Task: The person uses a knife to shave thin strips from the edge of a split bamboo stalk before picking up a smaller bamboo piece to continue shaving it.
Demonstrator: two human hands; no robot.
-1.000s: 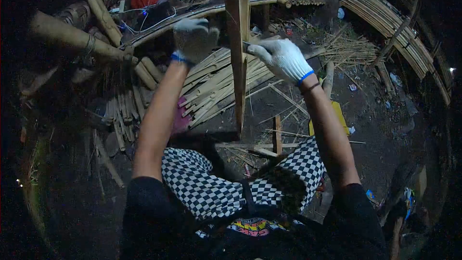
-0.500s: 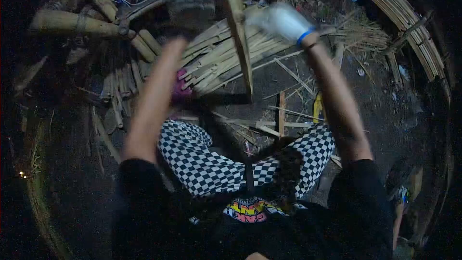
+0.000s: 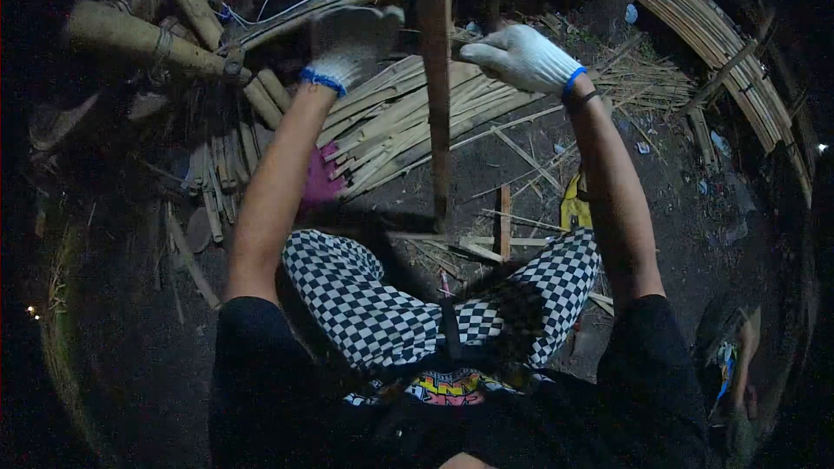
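Observation:
A long bamboo or wood piece (image 3: 436,78) stands nearly upright in front of me, between my hands. My left hand (image 3: 352,42), in a white glove with a blue cuff, is left of it; motion smears its fingers. On the other side, my right hand (image 3: 526,59) is gloved too, its fingers pressed together and pointing at the piece. Something small and dark shows at its fingertips, too unclear to name. Below the hands lies a pile of split bamboo strips (image 3: 391,117) on the ground.
Thick bamboo poles (image 3: 152,43) cross at the upper left. A curved bundle of long strips (image 3: 721,35) runs along the upper right. Thin offcuts and a yellow object (image 3: 573,204) lie near my knees. A pink cloth-like thing (image 3: 323,175) touches the pile's left end.
The long piece has gone from tilted to nearly upright. My left glove, barely visible before, now shows left of it. My right hand is sharper and slightly lower.

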